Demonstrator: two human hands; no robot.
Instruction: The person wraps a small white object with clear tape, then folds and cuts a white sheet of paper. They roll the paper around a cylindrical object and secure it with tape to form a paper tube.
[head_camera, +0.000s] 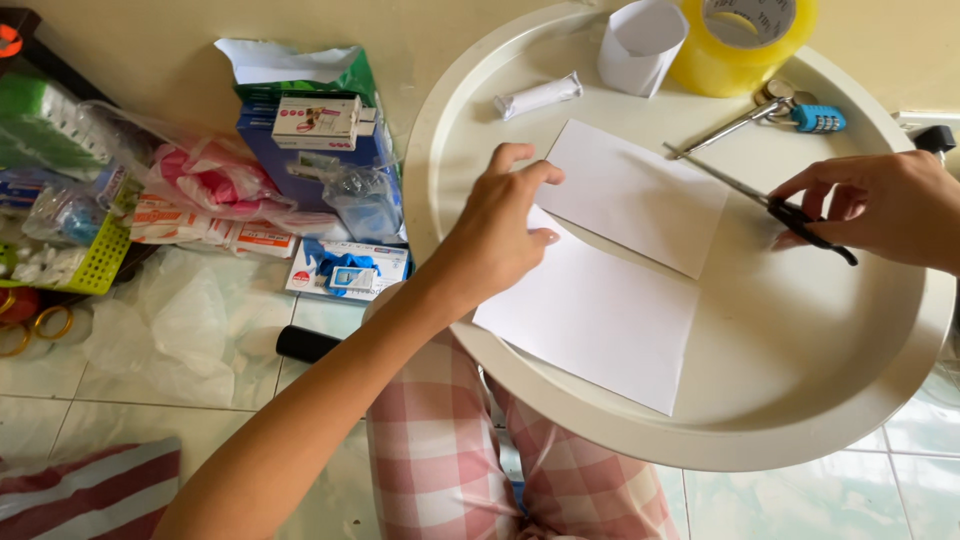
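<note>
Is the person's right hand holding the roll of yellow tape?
No, the right hand grips black-handled scissors on the round white tray, while the yellow tape roll sits untouched at the tray's far edge.

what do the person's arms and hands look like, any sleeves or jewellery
Both arms are bare, with no sleeve in view. The left hand shows no ring, watch or glove, and its nails look short and unpainted. The right hand is likewise bare, seen only to the wrist. No markings visible.
</note>
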